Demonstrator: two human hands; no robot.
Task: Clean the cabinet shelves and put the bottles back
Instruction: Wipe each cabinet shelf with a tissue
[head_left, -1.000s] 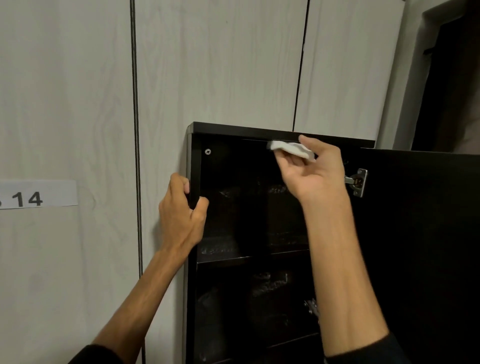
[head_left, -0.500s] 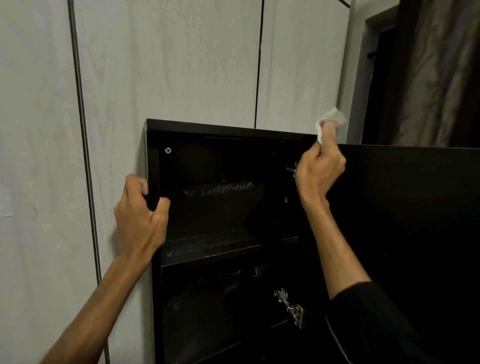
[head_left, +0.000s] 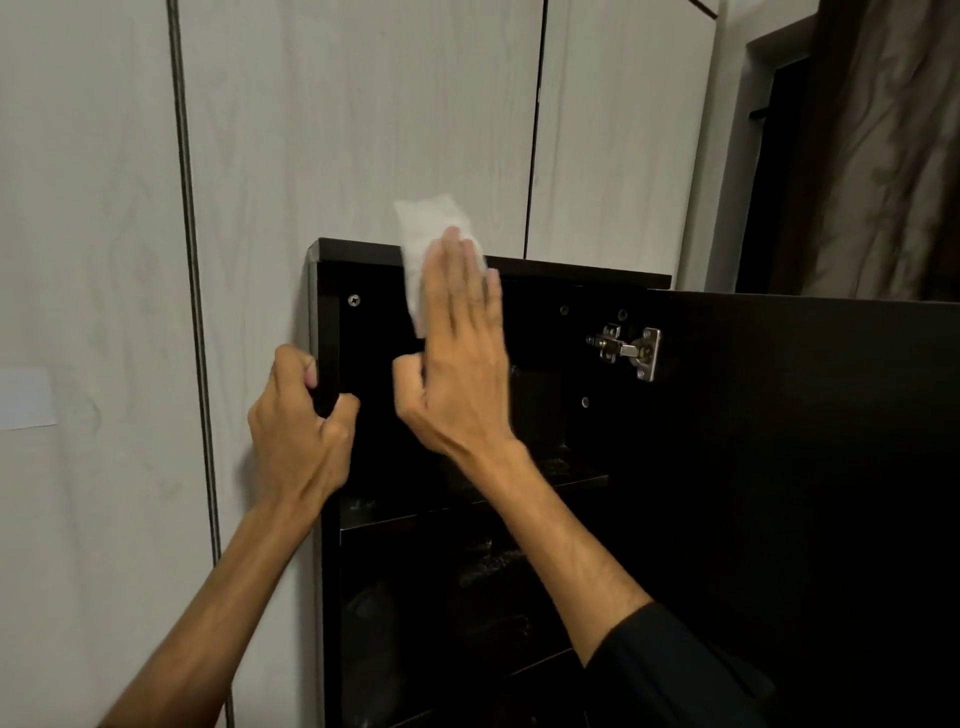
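Note:
A black cabinet (head_left: 571, 273) hangs on a pale wood-grain wall, its door (head_left: 805, 415) swung open to the right. My left hand (head_left: 296, 415) grips the front edge of the cabinet's left side panel. My right hand (head_left: 462, 364) lies flat with straight fingers and presses a white wipe (head_left: 421, 228) against the cabinet's top front edge, left of centre. The wipe sticks out above my fingertips. Inside, a dark shelf (head_left: 405, 512) shows faint dusty marks. No bottles are in view.
A metal hinge (head_left: 628, 351) sits at the upper right of the cabinet opening. A brown curtain (head_left: 893, 130) and a dark door frame stand at the far right. A white paper label (head_left: 23, 397) is stuck on the wall at the left edge.
My right hand has moved with the wipe from the cabinet's top right corner to the left part of the top edge, and its fingers have straightened. My left hand keeps its grip.

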